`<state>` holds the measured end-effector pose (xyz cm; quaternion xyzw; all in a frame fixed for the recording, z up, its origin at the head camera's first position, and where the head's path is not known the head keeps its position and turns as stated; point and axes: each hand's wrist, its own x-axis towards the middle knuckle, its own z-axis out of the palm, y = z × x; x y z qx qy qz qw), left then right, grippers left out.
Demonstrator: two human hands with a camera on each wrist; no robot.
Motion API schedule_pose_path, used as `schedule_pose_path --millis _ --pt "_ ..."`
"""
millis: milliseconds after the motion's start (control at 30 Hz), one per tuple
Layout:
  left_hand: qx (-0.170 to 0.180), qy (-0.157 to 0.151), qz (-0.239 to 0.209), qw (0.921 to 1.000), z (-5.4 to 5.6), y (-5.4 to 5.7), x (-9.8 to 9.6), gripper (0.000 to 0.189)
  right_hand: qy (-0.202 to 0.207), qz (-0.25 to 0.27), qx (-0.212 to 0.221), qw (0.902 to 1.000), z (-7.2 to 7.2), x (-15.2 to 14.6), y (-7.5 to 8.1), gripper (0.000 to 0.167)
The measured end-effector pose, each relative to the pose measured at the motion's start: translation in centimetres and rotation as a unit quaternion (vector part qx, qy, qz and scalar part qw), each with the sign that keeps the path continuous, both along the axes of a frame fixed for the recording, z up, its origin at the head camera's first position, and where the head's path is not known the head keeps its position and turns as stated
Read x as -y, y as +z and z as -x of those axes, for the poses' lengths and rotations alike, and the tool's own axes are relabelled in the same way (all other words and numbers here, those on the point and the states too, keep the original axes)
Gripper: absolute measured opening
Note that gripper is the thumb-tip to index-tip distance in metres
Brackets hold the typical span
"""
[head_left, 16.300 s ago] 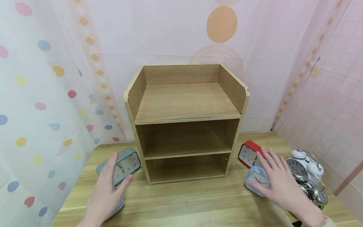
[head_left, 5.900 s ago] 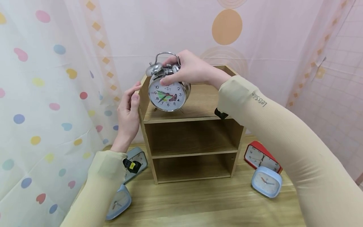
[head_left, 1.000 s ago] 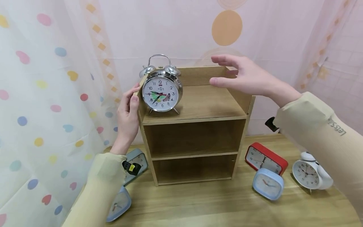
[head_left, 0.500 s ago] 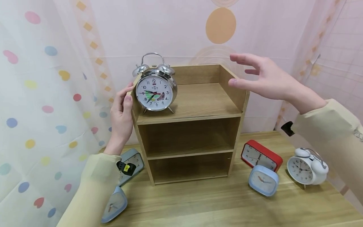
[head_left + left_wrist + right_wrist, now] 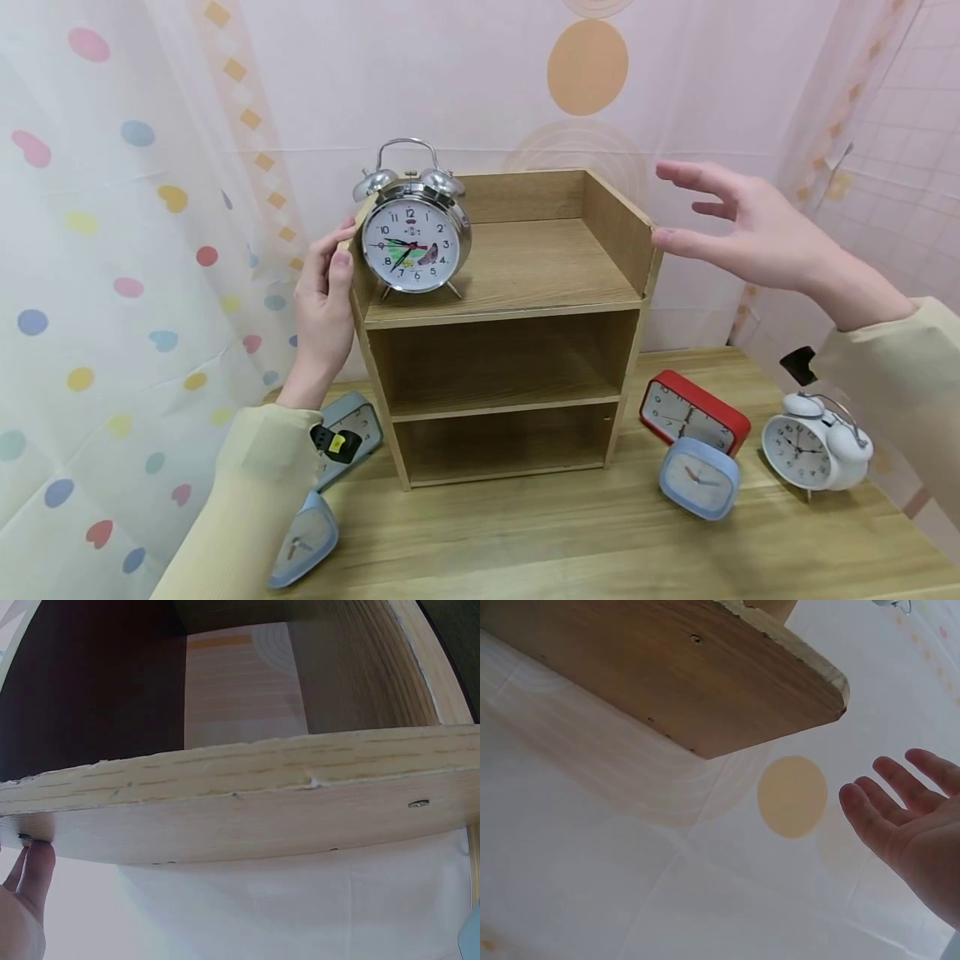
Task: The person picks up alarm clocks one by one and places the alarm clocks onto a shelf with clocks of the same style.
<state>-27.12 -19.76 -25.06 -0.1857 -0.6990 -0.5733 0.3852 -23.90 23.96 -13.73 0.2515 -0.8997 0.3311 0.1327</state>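
Observation:
A silver twin-bell alarm clock point(image 5: 414, 242) stands upright at the left end of the top deck of a wooden shelf unit point(image 5: 504, 315). My left hand point(image 5: 324, 312) touches the unit's left side panel, its fingertips at the upper edge beside the clock. In the left wrist view, fingers point(image 5: 36, 874) meet the panel's outer face. My right hand point(image 5: 757, 233) is in the air right of the unit, fingers spread and holding nothing. The right wrist view shows the same hand point(image 5: 919, 821) apart from the side panel point(image 5: 705, 675).
On the wooden table point(image 5: 525, 533), a red clock point(image 5: 693, 412), a small blue clock point(image 5: 700, 479) and a white twin-bell clock point(image 5: 813, 450) stand right of the unit. A grey-blue clock point(image 5: 356, 429) and another blue clock point(image 5: 306, 542) are at left, partly behind my sleeve. Patterned curtains point(image 5: 450, 75) hang behind.
The silver clock, once among the clocks at right, was held over the top deck and now stands there, released. My right hand has drawn away to the right and slightly down; the left stays.

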Motion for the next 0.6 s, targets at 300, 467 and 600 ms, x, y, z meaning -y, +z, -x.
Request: schedule_pose_path --millis 300,467,600 --pt "0.001 0.002 0.007 1.0 0.0 0.1 -0.1 0.039 -0.062 0.005 0.008 0.998 -0.1 -3.7 -1.7 0.074" --pt "-0.003 0.002 0.007 1.0 0.0 0.1 -0.1 0.039 -0.09 -0.004 0.009 0.9959 -0.2 -5.2 -2.6 0.077" --pt "-0.005 0.005 0.007 0.9999 0.0 0.0 0.0 0.039 -0.108 -0.03 0.005 0.9937 -0.2 -5.9 -3.4 0.079"
